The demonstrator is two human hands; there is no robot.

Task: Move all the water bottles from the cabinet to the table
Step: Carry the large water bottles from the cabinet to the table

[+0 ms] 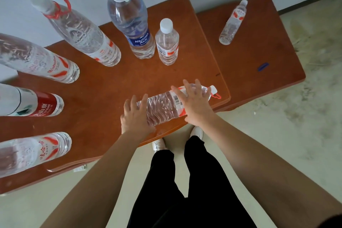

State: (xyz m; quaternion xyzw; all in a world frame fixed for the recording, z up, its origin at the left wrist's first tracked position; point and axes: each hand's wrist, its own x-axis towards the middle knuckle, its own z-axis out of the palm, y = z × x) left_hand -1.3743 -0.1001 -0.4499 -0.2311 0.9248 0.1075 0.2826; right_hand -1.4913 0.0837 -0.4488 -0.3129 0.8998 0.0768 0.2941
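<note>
Both hands, left [136, 116] and right [192, 103], spread wide, cradle a lying bottle [164, 107] at centre frame; full, heavy, slick, so I'd grip its ribbed middle.

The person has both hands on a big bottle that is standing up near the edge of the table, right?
Not quite. The head view shows the big bottle lying on its side, not standing up. The rest holds: the left hand is at its base end, the right hand is over its label end, and it is near the edge of the table.
</note>
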